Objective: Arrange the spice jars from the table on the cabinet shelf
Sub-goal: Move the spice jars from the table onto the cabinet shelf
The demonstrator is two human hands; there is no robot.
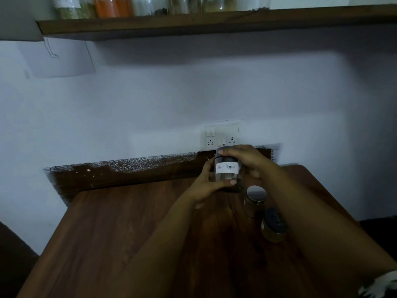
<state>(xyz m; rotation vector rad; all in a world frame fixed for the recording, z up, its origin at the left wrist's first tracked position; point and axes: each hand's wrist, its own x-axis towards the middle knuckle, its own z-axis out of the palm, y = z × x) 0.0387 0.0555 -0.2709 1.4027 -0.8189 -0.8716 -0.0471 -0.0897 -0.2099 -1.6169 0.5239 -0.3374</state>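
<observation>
A glass jar [227, 168] with a white label reading "Black Pepper" is held over the far part of the wooden table [133, 229]. My left hand [207, 183] grips its lower side, thumb across the front. My right hand [247, 159] curls over its dark lid from above. Two more jars stand on the table just right of it: one with a shiny metal lid [255, 195] and one with a dark lid [275, 225], partly behind my right forearm. The wooden shelf [214, 22] runs along the top of the view with several jars [113, 6] on it.
A white switch and socket plate [221, 136] is on the wall right behind the held jar. A sheet of paper [60, 59] hangs on the wall at the upper left. A dark worn strip [129, 171] runs along the wall at the table's back edge.
</observation>
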